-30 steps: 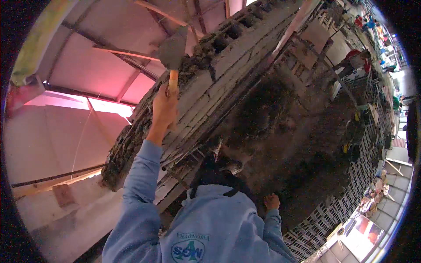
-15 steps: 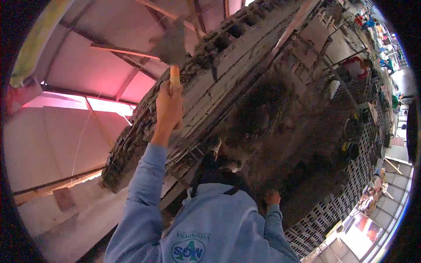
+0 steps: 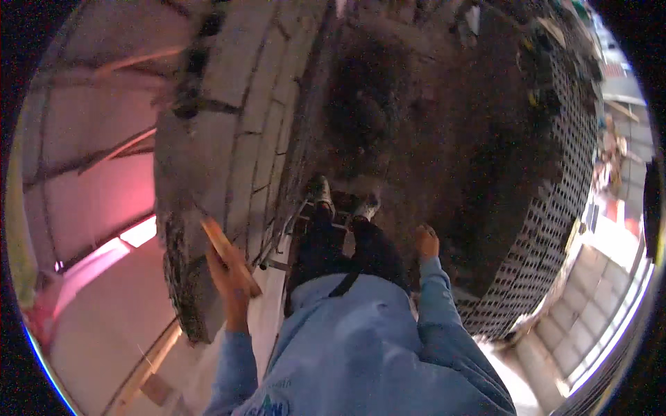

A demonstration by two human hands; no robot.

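My left hand (image 3: 229, 277) is closed round the wooden handle (image 3: 225, 244) of a trowel, beside the brick wall (image 3: 243, 159). The trowel's blade points away from me over the wall's rough left side, too blurred and dark to outline. Mortar (image 3: 177, 277) clings in an uneven grey crust along that side. Away from the wall, my right hand (image 3: 427, 244) hangs low on my right, its fingers loosely curled and nothing visible in them.
Below me, my shoes (image 3: 320, 193) rest near a metal frame (image 3: 281, 239) beside the wall. Dark, dusty ground (image 3: 402, 139) spreads ahead. Stacked hollow bricks (image 3: 531, 249) line the right. Beams (image 3: 118, 149) and pale panels (image 3: 104, 277) stand beyond the wall on the left.
My left hand has come down and nearer with the trowel, from raised above the wall to beside it. The view has turned, so the wall now runs more straight ahead.
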